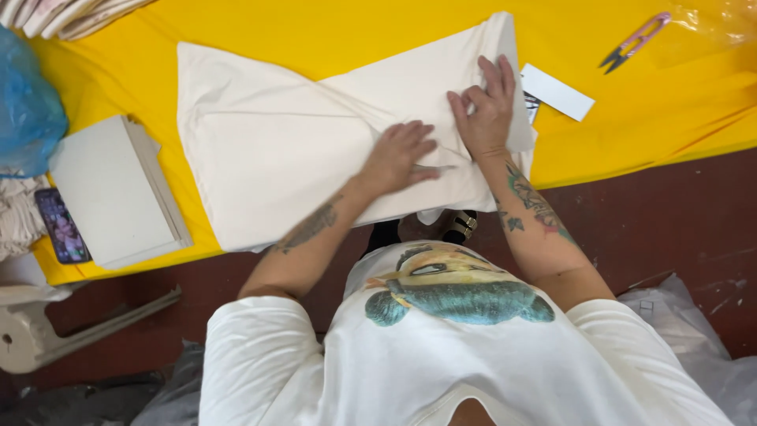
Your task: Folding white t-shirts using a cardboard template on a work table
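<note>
Cream fabric piece [276, 150]: large, folded, lying flat on the yellow-covered bench [646, 110]; taken here as landmark. A folded flap runs diagonally across its upper right part.

Left hand [398, 156]: palm down on the lower right area of the fabric, fingers loosely spread and pressing flat, pinching nothing. Tattooed forearm reaches in from the near edge.

Right hand [485, 106]: just right of the left hand, on the right end of the fabric; fingers extended and slightly apart, resting on the folded edge. Whether the thumb grips the cloth cannot be told.

White card [557, 91]: flat rectangle on the bench, just beyond the right end of the fabric, near the right hand.

Thread snips [635, 42]: pink-handled, well right of and above the fabric, apart from the card.

Stack of pale boards [118, 193]: left of the fabric, close to its left edge.

Phone [61, 226]: left of the boards, screen lit, at the bench's near-left corner.

Blue plastic bag [27, 110]: far left of the fabric, at the frame edge.

Red-brown floor [670, 221]: below the bench's near edge, right of the fabric.
</note>
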